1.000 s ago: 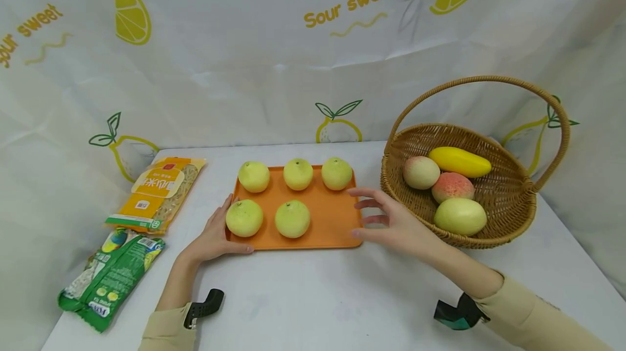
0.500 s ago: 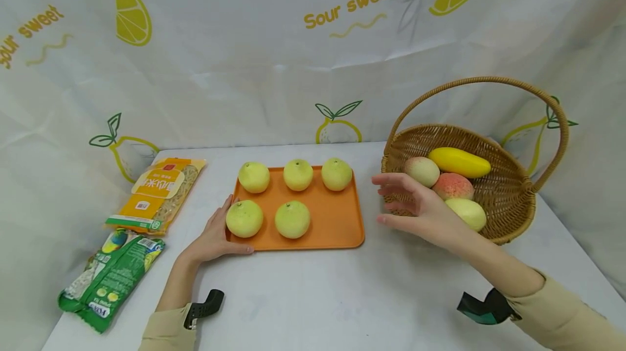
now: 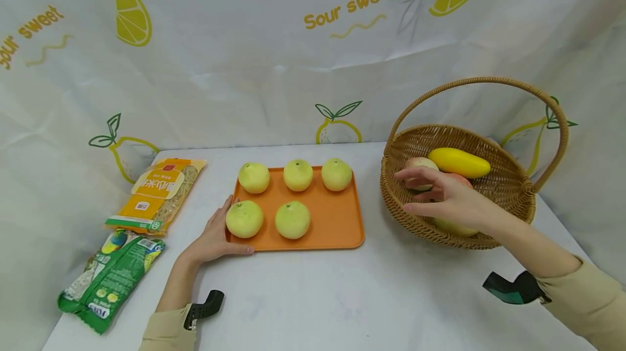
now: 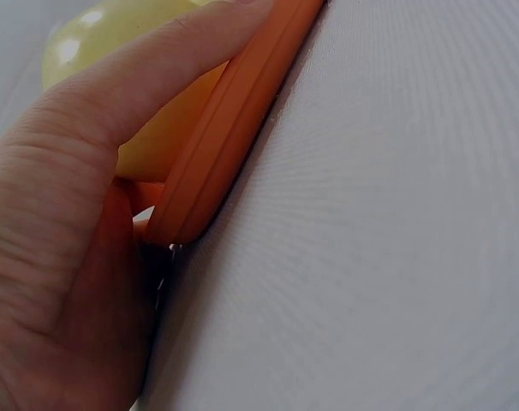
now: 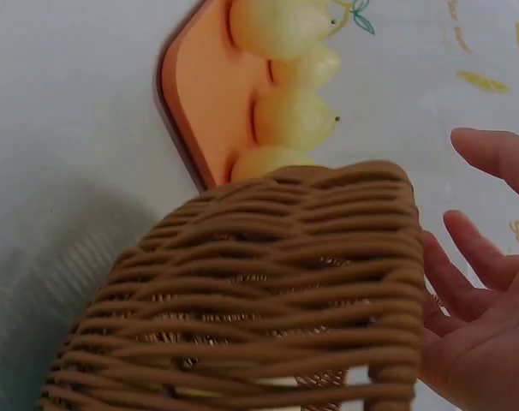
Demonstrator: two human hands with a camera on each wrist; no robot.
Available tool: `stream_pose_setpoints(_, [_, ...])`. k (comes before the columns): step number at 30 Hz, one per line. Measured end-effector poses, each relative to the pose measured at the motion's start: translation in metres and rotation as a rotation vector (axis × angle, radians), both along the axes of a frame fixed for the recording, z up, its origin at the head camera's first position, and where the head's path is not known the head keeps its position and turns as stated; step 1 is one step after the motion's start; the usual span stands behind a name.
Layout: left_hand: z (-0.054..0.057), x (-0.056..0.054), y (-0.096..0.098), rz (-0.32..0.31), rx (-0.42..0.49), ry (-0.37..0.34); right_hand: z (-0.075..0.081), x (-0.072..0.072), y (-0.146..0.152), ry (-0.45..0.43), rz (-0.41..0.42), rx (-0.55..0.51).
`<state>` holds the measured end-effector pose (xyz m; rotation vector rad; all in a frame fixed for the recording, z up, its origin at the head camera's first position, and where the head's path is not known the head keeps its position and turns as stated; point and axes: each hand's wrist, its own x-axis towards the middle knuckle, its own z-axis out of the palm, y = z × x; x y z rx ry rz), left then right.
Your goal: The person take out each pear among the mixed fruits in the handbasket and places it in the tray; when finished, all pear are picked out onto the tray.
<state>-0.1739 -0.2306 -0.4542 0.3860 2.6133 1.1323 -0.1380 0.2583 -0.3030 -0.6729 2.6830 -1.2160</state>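
My left hand (image 3: 215,237) holds the near left corner of an orange tray (image 3: 337,218), its thumb along the front rim and its fingers up the left side. In the left wrist view the thumb (image 4: 165,73) lies against the tray's edge (image 4: 229,120). Several round, pale yellow-green fruits (image 3: 292,219) sit on the tray in two rows. My right hand (image 3: 455,201), fingers loosely bent and holding nothing, hovers over a wicker basket (image 3: 506,177). It partly hides the peaches (image 3: 421,163) and a pale green oval fruit (image 3: 455,227) in there. Behind them lies a long yellow fruit (image 3: 459,162).
On the left of the white table, an orange food bag (image 3: 154,193) lies above a green food bag (image 3: 114,275). A tall arched handle (image 3: 481,80) rises over the basket. White cloth (image 3: 244,79) printed with lemons hangs behind the table.
My right hand has moved from the tray's right edge across to the right, over the basket, with nothing in it. The left hand, tray and fruits have stayed in place.
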Motion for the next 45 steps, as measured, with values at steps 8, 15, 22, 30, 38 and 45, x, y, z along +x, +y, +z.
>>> stream_pose_setpoints(8, [-0.001,0.001,0.000,0.003,0.001,-0.001,0.009,-0.017,0.026,-0.161,0.093,0.108])
stream_pose_setpoints(15, [-0.002,0.000,0.000,-0.002,0.004,0.005,0.014,-0.028,0.047,-0.261,0.137,0.239])
stream_pose_setpoints(22, [-0.003,0.000,0.000,-0.006,0.005,0.024,0.015,-0.034,0.060,-0.292,0.210,0.403])
stream_pose_setpoints(30, [-0.002,0.000,0.000,-0.009,-0.001,0.022,0.018,-0.040,0.067,-0.347,0.257,0.495])
stream_pose_setpoints(38, [-0.001,0.000,0.000,-0.001,-0.001,0.017,0.017,-0.046,0.069,-0.459,0.259,0.580])
stream_pose_setpoints(45, [-0.001,0.000,0.000,-0.003,0.002,0.019,0.011,-0.050,0.067,-0.424,0.282,0.643])
